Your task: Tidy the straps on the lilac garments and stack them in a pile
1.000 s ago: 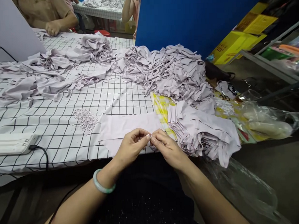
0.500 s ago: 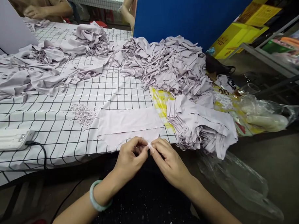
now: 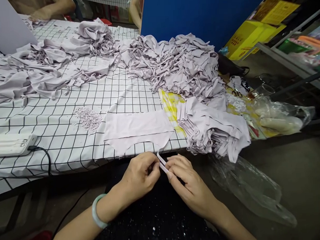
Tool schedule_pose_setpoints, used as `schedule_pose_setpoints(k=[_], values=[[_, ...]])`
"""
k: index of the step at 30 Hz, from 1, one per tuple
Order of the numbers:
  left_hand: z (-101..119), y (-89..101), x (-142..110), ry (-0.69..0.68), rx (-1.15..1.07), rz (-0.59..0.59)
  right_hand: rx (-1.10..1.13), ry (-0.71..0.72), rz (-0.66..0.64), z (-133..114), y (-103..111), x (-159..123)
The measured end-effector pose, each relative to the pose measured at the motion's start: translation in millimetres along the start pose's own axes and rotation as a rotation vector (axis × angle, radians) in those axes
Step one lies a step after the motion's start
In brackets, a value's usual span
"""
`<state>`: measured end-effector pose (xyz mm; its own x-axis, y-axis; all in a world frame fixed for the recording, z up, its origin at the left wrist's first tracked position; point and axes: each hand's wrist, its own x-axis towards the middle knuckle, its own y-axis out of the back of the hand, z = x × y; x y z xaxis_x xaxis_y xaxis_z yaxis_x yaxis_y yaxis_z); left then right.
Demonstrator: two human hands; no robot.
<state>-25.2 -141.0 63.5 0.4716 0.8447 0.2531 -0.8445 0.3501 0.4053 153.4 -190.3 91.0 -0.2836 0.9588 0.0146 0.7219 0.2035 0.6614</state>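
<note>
Close to the table's front edge, a pale lilac cloth garment [image 3: 139, 123] lies flat, its curved cut-out towards me. A narrow fabric strap [image 3: 162, 158] runs off its right corner and hangs over the edge. My left hand [image 3: 141, 172] pinches this strap between thumb and forefinger. My right hand [image 3: 187, 180] grips the strap just to the right, thumb against fingers. A neat stack of like garments [image 3: 218, 123] lies right of the flat one, its straps hanging towards the edge. Small pale scraps [image 3: 89, 119] form a little heap to the left.
A large tangled pile of lilac cloth [image 3: 179, 66] fills the back right; more loose cloth [image 3: 43, 82] covers the back left. A white power bank [image 3: 11, 145] with a black cable sits front left. Across the table is another person's arm [image 3: 56, 10]. Yellow boxes [image 3: 245, 40] stand right.
My hands have come slightly apart, and the right one has shifted right and down. The strap now shows as a narrow loop between them. The garment's lower cut-out is uncovered.
</note>
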Motion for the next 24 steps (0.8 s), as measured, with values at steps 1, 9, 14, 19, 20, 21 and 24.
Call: schedule_pose_setpoints(k=[1, 9, 14, 19, 20, 21, 24], values=[[1.3, 0.0, -0.8, -0.011, 0.012, -0.015, 0.052, -0.026, -0.040, 2.2, 1.1, -4.5], [-7.2, -2.7, 19.4, 0.321, -0.281, -0.280, 0.168, -0.383, 0.035, 30.0, 9.4, -19.5], [-9.2, -4.0, 32.4, 0.105, -0.013, -0.299, 0.446, -0.344, 0.109, 27.2, -2.9, 0.0], [-13.7, -13.9, 47.3, -0.059, 0.233, -0.244, 0.560, -0.471, 0.188, 33.0, -9.2, 19.9], [-15.4, -14.8, 52.4, -0.065, 0.252, -0.242, 0.573, -0.488, 0.189, 35.9, -7.4, 24.3], [-17.8, -14.7, 58.0, -0.072, 0.261, -0.238, 0.588, -0.509, 0.185, 39.0, -5.0, 29.3], [-30.9, -7.9, 75.0, -0.101, 0.255, -0.196, 0.608, -0.541, 0.182, 48.5, 3.3, 47.5]])
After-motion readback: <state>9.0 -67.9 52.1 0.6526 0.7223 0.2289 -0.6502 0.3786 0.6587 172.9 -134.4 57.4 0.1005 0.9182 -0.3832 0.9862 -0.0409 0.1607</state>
